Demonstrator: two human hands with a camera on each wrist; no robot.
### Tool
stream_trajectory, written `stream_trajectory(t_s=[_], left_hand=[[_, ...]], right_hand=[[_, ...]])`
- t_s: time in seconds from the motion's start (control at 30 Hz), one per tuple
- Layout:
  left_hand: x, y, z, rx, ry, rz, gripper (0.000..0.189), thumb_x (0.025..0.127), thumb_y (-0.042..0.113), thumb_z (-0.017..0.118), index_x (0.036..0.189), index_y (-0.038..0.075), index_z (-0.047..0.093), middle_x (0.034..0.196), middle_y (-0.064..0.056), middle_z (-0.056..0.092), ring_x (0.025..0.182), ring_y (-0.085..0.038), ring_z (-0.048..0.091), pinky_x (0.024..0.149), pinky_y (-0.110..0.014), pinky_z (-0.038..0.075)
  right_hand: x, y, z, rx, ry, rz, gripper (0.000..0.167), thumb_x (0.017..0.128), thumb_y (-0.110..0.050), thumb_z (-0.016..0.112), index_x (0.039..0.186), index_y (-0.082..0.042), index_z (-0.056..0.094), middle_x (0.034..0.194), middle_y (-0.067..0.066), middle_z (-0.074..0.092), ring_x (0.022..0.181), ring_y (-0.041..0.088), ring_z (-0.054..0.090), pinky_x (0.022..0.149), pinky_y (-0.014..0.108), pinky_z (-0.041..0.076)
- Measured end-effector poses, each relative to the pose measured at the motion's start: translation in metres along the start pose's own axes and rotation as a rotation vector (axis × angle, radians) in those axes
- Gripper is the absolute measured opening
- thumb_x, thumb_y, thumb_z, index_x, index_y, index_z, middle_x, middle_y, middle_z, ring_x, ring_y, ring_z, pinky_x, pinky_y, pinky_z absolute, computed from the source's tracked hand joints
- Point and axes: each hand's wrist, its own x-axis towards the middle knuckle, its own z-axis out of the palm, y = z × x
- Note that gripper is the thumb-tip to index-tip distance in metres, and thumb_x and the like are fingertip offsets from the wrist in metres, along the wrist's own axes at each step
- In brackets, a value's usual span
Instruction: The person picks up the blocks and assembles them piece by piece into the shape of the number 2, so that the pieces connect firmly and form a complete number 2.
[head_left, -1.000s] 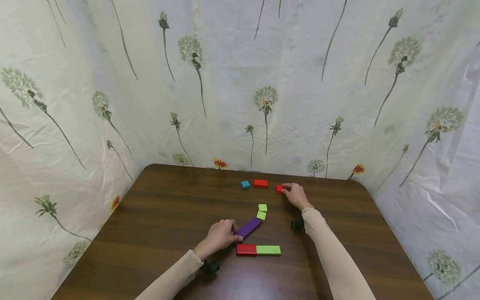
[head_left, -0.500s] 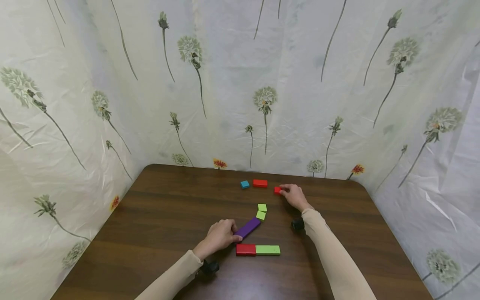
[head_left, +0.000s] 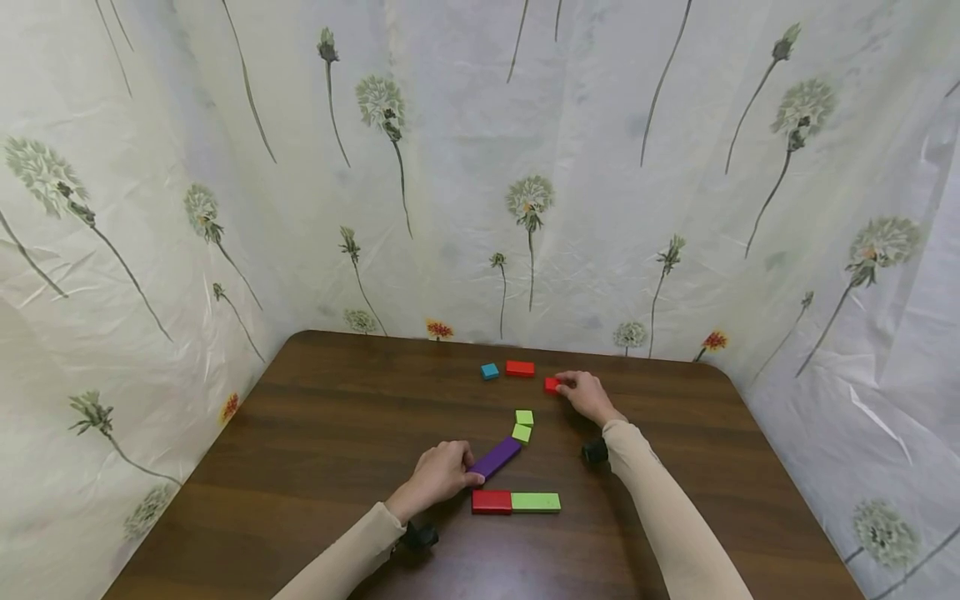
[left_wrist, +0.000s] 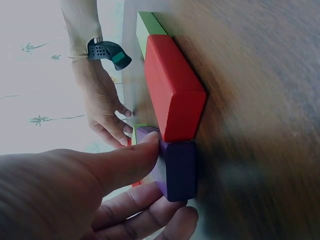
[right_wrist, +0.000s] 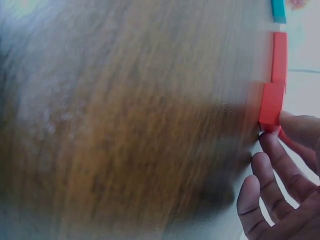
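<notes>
My left hand [head_left: 438,472] grips the near end of a long purple block [head_left: 497,459] between thumb and fingers; the block lies slanted on the table. At its far end are two small lime-green blocks [head_left: 522,427], one behind the other. Farther back, my right hand [head_left: 588,395] pinches a small red block [head_left: 551,385] at its right side, close to the tabletop. In the right wrist view, the thumb and index finger meet this red block [right_wrist: 271,106]. Just in front of the purple block, a red block [head_left: 491,502] and a green block [head_left: 536,502] lie end to end.
Toward the back edge of the brown wooden table [head_left: 315,433], a blue block [head_left: 490,372] lies left of a longer red block [head_left: 520,368]. A dandelion-print curtain [head_left: 450,183] hangs behind the table and along its sides.
My right hand has drawn the small red block a little to the left and nearer to me. The left hand and the purple block have stayed in place.
</notes>
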Motion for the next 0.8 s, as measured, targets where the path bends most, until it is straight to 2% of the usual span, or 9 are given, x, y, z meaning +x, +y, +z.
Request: stream_trajectory(t_s=[0.27,0.57,0.8], left_hand=[[0.0004,-0.0006,0.0012,-0.003,-0.003,0.0,0.03,0.078,0.034,0.08,0.086,0.01,0.064,0.073,0.004,0.058,0.061,-0.01,0.047,0.057,-0.027,0.037],[0.0011,-0.0016,0.0027,-0.007,-0.004,0.001,0.03,0.079,0.035,0.079,0.086,0.01,0.065,0.073,0.004,0.059,0.061,-0.01,0.047,0.057,-0.027,0.037],[0.0007,-0.0015,0.0014,0.005,-0.005,0.0,0.03,0.079,0.035,0.079,0.086,0.011,0.064,0.074,0.004,0.06,0.061,-0.01,0.048,0.058,-0.027,0.038]], right_hand=[[-0.0002,-0.0004,0.0014,0.007,0.004,-0.002,0.033,0.096,-0.014,0.059,0.127,0.0,0.06,0.118,0.018,0.065,0.107,0.033,0.06,0.092,0.048,0.047],[-0.0013,-0.0002,0.0009,0.019,0.002,-0.023,0.031,0.096,-0.014,0.059,0.123,0.001,0.06,0.113,0.018,0.066,0.105,0.033,0.061,0.091,0.047,0.047],[-0.0019,-0.0044,0.0022,0.012,-0.024,-0.047,0.03,0.095,-0.016,0.061,0.121,-0.001,0.063,0.116,0.017,0.066,0.109,0.033,0.06,0.093,0.048,0.047]])
